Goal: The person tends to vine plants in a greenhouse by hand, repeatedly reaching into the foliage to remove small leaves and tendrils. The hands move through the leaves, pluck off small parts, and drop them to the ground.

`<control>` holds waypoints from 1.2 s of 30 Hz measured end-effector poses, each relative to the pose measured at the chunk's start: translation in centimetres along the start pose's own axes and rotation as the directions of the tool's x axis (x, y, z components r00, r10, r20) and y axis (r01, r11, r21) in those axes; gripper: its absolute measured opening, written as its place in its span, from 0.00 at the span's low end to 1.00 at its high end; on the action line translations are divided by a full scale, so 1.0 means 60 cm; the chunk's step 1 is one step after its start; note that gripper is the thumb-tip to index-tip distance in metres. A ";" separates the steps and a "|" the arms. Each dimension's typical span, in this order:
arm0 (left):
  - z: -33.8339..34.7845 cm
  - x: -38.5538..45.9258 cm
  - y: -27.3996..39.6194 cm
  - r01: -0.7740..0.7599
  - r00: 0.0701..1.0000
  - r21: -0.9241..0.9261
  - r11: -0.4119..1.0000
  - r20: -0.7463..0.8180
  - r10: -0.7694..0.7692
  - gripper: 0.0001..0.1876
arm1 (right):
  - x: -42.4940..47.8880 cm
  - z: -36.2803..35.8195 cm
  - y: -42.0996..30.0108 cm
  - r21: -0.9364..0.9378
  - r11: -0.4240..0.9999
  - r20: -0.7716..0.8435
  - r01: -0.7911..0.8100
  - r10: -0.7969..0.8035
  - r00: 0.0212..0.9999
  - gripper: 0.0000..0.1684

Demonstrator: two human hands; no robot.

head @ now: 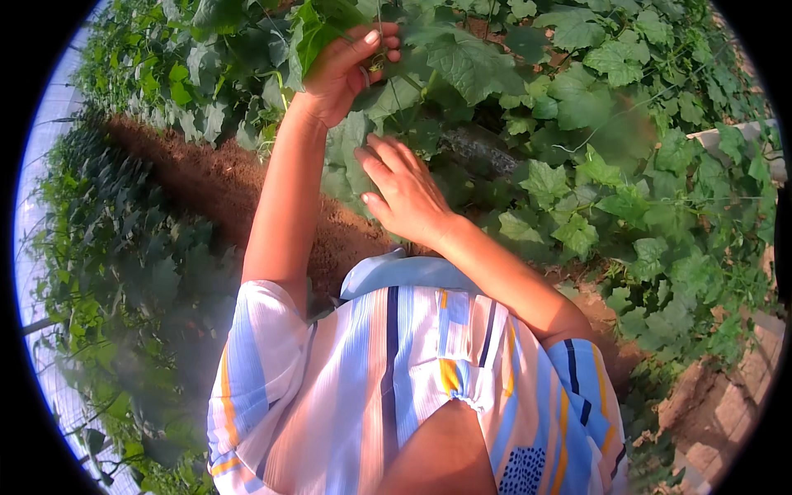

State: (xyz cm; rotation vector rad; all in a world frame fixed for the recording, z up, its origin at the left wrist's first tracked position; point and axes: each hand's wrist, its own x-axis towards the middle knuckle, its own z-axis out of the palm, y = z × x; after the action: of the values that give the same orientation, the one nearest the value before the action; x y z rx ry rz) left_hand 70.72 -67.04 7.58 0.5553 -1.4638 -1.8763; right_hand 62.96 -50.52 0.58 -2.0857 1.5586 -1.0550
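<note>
At the top of the view my left hand point(346, 71) is raised among broad lobed vine leaves. Its thumb and fingers curl around a thin vine shoot point(377, 60) beside an upright string point(379, 15). A bright green leaf point(315, 34) partly covers the back of this hand. Lower and to the right, my right hand point(408, 189) hovers back-up in front of a large leaf point(346, 158), thumb apart and fingers extended. Nothing shows in it, though its palm is hidden. Between the hands hangs more foliage, with a large dark leaf point(473, 65) to the right.
A strip of bare brown soil point(210, 179) runs between this row and another row of plants point(142, 278) at the left. White plastic sheeting point(46, 167) lines the far left. Dense vines point(581, 192) fill the right, near a brick path point(733, 402). A loose string point(594, 133) crosses the leaves.
</note>
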 end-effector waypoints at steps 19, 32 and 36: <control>0.040 -0.042 0.005 -0.054 0.996 0.072 0.996 0.075 0.049 0.18 | -0.022 0.019 0.236 0.623 0.466 0.081 -0.628 0.760 0.645 0.19; -0.076 -0.031 0.009 0.070 0.996 -0.077 0.995 -0.041 -0.073 0.14 | 0.099 -0.038 0.157 0.717 0.540 0.079 -0.441 0.565 0.821 0.16; -0.094 -0.029 0.009 0.048 0.999 -0.169 0.985 -0.001 -0.049 0.15 | 0.093 -0.025 0.122 0.899 0.386 -0.102 -0.207 0.645 0.757 0.16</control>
State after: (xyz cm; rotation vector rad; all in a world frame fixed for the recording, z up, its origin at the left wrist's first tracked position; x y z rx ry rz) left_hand 75.94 -69.63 6.41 0.5184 -1.2831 -2.0118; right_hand 57.63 -58.00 -1.15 -0.6820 1.2049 -1.6799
